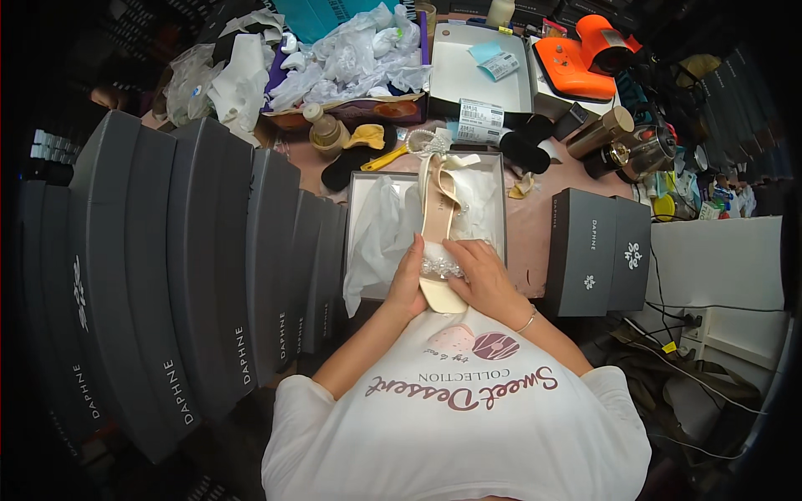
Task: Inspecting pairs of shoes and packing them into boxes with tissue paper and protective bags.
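Observation:
A cream open-toed sandal (439,219) is between my hands, its toe toward me and its heel end away. Clear beads cover the strap across its toes, and some white wrapping lies just behind that strap. My left hand (407,282) is closed on the left edge of the sole. On the other side, my right hand (479,274) rests with its fingers bent over the beaded strap and the right edge. Below the sandal lies an open shoebox (503,179) with white tissue paper (373,238) in it. A string of pearl-like beads (428,142) shows by the heel end.
Tall stacks of dark grey shoeboxes (209,242) stand on the left. More grey boxes (576,250) are at the right. Behind are a yellow-handled brush (384,158), glue bottle (324,129), tissue-filled box (351,108), white tray (455,83), orange device (576,67) and flasks (601,134).

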The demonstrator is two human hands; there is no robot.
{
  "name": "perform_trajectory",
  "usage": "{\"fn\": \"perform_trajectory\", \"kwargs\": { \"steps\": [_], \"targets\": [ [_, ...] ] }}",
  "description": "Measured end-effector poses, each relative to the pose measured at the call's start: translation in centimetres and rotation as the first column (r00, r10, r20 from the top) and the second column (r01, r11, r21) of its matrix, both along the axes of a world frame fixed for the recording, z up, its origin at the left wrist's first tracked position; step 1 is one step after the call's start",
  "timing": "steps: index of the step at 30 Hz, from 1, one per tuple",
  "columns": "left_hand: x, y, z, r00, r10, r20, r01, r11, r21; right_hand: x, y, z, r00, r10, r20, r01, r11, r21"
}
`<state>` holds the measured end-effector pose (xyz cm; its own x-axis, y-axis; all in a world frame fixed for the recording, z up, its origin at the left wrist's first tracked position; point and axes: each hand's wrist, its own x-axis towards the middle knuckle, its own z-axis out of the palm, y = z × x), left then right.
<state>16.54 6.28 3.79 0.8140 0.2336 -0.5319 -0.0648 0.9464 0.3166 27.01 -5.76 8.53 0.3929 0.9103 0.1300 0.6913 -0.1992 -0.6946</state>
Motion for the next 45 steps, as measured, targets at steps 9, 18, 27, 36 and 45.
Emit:
{"fn": "perform_trajectory", "kwargs": {
  "steps": [9, 18, 27, 36, 45],
  "targets": [
    [-0.1, -0.4, -1.0, 0.998, 0.045, -0.034, -0.044, 0.999, 0.015, 0.7, -0.4, -0.5, 0.988, 0.011, -0.152, 0.000, 0.997, 0.071],
    [-0.4, -0.6, 0.1, 1.000, -0.019, -0.016, 0.017, 0.992, -0.125, 0.6, -0.1, -0.8, 0.991, 0.048, -0.122, -0.055, 0.997, -0.052],
    [-0.5, -1.0, -0.7, 0.998, -0.066, -0.021, 0.067, 0.997, 0.046, 0.3, -0.4, 0.2, 0.944, 0.034, -0.328, -0.047, 0.998, -0.032],
    [-0.6, -1.5, -0.1, 0.999, -0.051, 0.004, 0.051, 0.997, 0.066, 0.7, -0.6, -0.6, 0.883, 0.154, -0.443, -0.151, 0.988, 0.041],
    [-1.0, -0.9, -2.0, 0.995, -0.099, 0.021, 0.098, 0.994, 0.050, -0.2, 0.9, 0.6, 0.962, 0.087, -0.260, -0.055, 0.990, 0.129]
  ]
}}
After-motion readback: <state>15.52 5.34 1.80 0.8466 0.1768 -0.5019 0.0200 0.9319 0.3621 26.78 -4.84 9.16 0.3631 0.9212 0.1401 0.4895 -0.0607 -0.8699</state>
